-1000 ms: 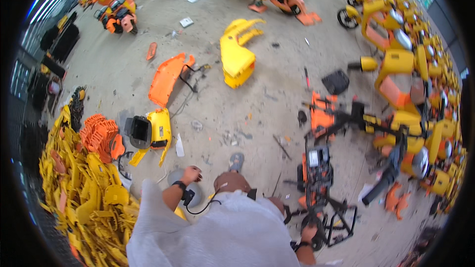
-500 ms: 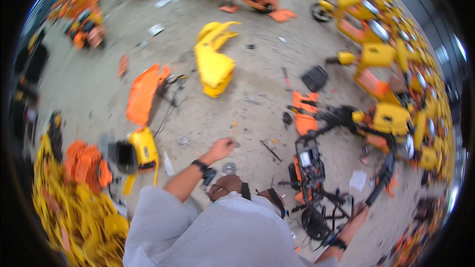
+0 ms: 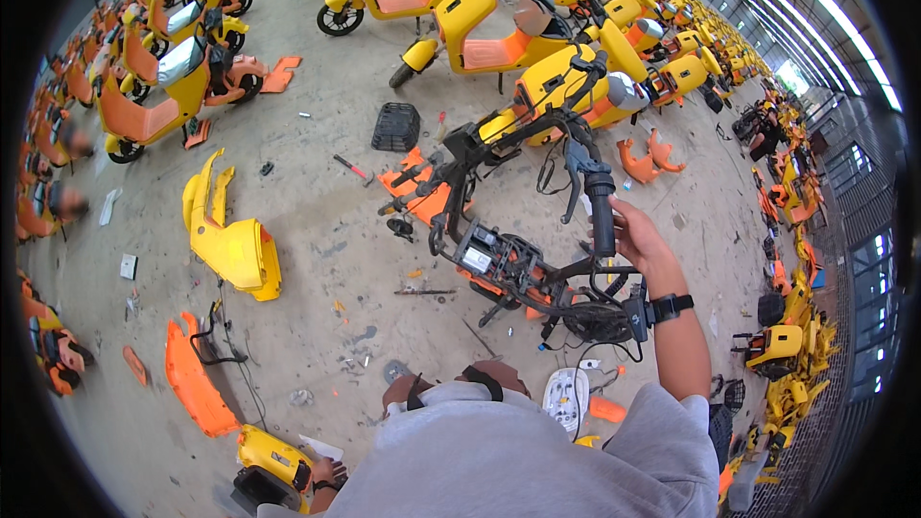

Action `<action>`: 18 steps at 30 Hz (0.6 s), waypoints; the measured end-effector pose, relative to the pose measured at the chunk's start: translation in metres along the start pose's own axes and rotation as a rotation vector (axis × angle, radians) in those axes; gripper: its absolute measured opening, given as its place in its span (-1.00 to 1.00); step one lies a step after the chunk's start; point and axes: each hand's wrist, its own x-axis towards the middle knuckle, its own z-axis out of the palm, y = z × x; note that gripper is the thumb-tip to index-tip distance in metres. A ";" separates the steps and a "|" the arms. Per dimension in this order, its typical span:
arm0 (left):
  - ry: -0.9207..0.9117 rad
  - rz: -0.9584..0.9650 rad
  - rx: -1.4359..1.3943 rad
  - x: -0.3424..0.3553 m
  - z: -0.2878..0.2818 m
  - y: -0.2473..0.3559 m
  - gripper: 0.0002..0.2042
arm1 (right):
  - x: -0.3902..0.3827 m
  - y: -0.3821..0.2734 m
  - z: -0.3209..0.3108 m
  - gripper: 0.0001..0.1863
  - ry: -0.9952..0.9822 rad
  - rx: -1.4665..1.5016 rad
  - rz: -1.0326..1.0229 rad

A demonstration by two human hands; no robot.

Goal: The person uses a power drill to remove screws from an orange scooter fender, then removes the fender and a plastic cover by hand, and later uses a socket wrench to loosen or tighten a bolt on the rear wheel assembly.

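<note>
A stripped electric scooter frame (image 3: 508,269), black with bare wiring, stands before me to the right. My right hand (image 3: 641,242) curls against the black handlebar grip (image 3: 602,216), its fingers partly hidden by the grip. At the lower left, my left hand (image 3: 331,473) hangs low with its fingers apart, near a yellow scooter body part (image 3: 271,454); nothing shows in it. A brake lever (image 3: 573,194) sits beside the grip. Beyond the left hand lies a curved orange panel (image 3: 199,379).
A yellow body shell (image 3: 233,242) lies on the floor at left. A black basket (image 3: 395,126) and orange panels (image 3: 638,163) lie beyond the frame. Rows of yellow scooters (image 3: 489,24) stand behind. A white oval part (image 3: 566,397) lies near my body on the right.
The view has swung to the right, so the frame now sits nearer the middle. My right hand stays at the handlebar grip. My left hand has dropped back beside my body.
</note>
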 end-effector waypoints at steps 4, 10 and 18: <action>-0.068 0.238 0.147 -0.065 0.051 0.074 -0.73 | 0.005 0.007 0.023 -0.59 -0.143 0.295 0.205; -0.200 0.603 0.265 -0.079 0.088 0.141 -0.78 | 0.012 0.019 0.023 -0.62 -0.047 0.243 0.064; -0.134 0.316 0.334 -0.079 0.063 0.140 -0.79 | 0.005 0.044 0.009 -0.53 0.012 0.431 -0.038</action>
